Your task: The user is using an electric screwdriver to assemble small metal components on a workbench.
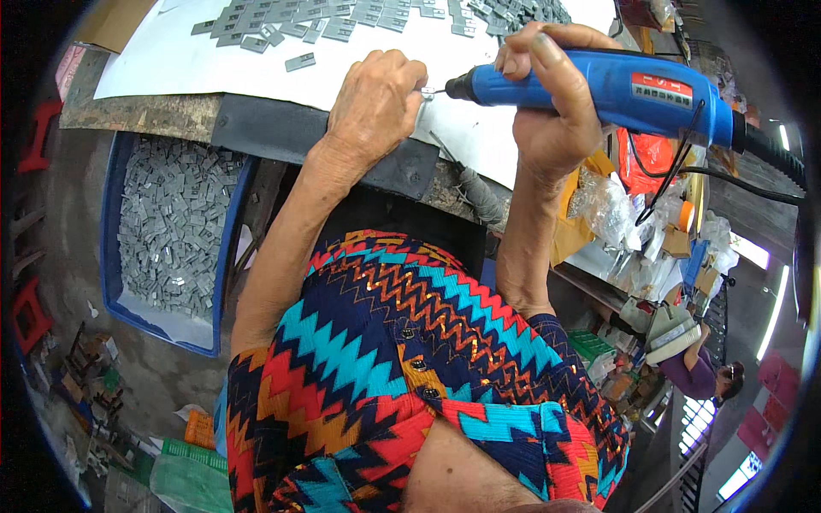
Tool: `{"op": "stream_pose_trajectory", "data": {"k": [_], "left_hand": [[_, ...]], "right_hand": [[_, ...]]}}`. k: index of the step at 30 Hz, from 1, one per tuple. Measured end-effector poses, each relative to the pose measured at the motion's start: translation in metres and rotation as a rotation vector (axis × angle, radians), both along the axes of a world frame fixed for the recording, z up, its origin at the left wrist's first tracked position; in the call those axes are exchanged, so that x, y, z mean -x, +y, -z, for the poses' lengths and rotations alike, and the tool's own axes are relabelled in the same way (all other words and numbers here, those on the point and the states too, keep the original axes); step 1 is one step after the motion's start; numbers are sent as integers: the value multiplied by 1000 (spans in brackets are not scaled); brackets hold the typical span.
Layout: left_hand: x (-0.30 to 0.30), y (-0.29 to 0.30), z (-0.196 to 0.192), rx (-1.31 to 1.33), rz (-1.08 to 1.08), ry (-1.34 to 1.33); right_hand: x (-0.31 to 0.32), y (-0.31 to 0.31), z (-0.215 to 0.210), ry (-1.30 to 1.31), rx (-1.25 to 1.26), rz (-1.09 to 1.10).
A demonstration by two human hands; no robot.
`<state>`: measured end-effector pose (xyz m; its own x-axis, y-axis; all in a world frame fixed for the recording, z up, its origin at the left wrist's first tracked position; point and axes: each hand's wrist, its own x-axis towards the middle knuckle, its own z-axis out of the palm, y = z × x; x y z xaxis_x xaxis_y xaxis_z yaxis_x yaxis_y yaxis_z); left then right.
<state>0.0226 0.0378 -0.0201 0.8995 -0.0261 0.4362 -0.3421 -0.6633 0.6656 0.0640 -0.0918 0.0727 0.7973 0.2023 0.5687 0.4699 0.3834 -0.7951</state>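
Bin (pixel 110 231) in blue, heaped with small grey parts (pixel 175 222), stands beside the worktable (pixel 154 116) at left. Over the white sheet (pixel 171 61), the left hand (pixel 375 104) pinches a small piece (pixel 428 91), mostly hidden, at the tip of a blue power screwdriver (pixel 616 85), whose body the right hand (pixel 560 128) grips.

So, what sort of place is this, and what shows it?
Probably an assembly workshop: the right hand holds a blue power tool, a blue bin holds grey parts, and more lie on the table.
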Motion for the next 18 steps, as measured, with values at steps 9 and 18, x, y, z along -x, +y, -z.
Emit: {"op": "stream_pose_trajectory", "data": {"k": [9, 18], "left_hand": [[0, -1, 1, -14, -6, -1], [2, 0, -1, -51, -14, 33]], "right_hand": [[-3, 7, 3, -18, 40, -17], [-2, 12, 6, -40, 17, 20]]}}
